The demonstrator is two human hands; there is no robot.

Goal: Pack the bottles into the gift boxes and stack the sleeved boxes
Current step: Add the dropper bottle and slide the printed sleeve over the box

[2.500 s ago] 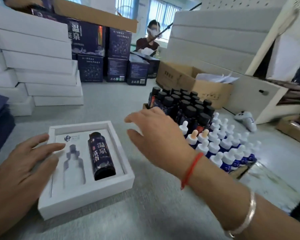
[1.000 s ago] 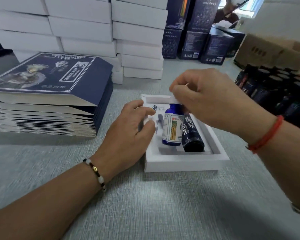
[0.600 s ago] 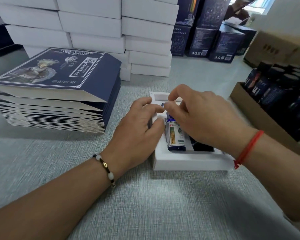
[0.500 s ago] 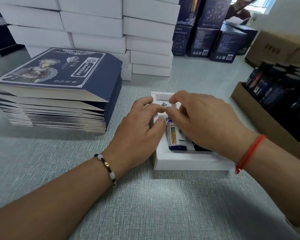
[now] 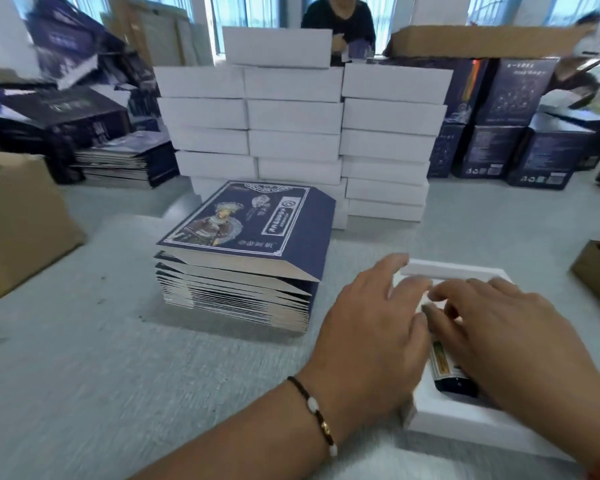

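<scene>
The blue bottle (image 5: 442, 363) now lies flat in the gift box (image 5: 465, 422), both hands' relaxed fingers (image 5: 400, 268) pressing; label unreadable.

Sleeves (image 5: 246, 251) left of box (image 5: 465, 419) (bottle (image 5: 445, 370) inside)

Open white gift box (image 5: 465, 422), labelled dark bottle (image 5: 445, 370) seemingly flat inside, mostly hidden.

Box (image 5: 454, 422): interior mostly covered by left hand (image 5: 371, 337) and right hand (image 5: 510, 344). Bottle (image 5: 445, 370): upper part hidden, label blurred. Carton (image 5: 593, 271): cut by right edge.
</scene>
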